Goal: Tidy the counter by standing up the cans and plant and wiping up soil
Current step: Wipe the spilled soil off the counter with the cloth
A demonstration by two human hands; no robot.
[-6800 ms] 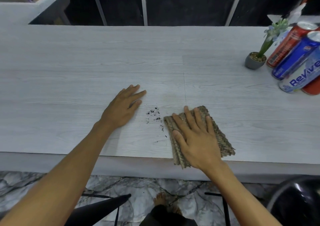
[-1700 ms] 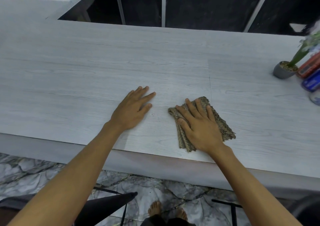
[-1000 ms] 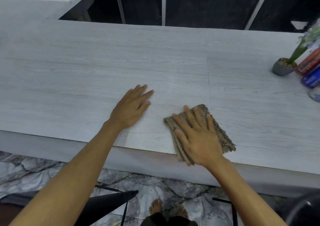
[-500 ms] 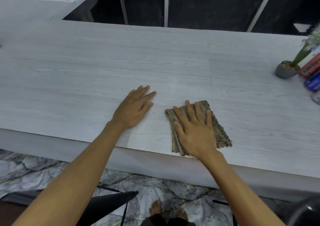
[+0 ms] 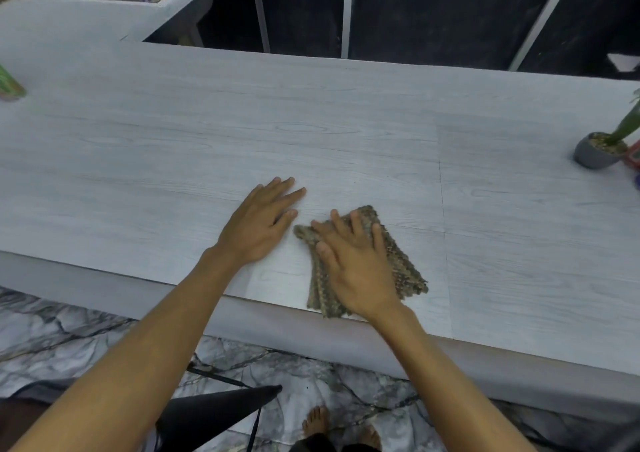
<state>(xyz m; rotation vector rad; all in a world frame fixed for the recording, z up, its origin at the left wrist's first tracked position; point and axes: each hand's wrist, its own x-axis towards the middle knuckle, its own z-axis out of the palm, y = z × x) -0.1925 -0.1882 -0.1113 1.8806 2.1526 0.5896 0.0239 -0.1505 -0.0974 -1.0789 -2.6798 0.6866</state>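
The right hand point(image 5: 360, 271) is pressing straight, spread fingers onto a folded brown cloth point(image 5: 407, 271) at lower centre, near the front edge of the pale wood-grain worktop point(image 5: 173, 140). The left hand point(image 5: 259, 223) is lying flat and relaxed just left of the cloth. The potted plant point(image 5: 595, 155) is standing upright at the far right edge, well apart from both hands. A marbled floor point(image 5: 52, 330) is showing below.

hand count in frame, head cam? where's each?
2. The left hand lies flat on the bare counter. The right hand presses flat on the cloth just to its right, near the front edge. Neither is hidden.
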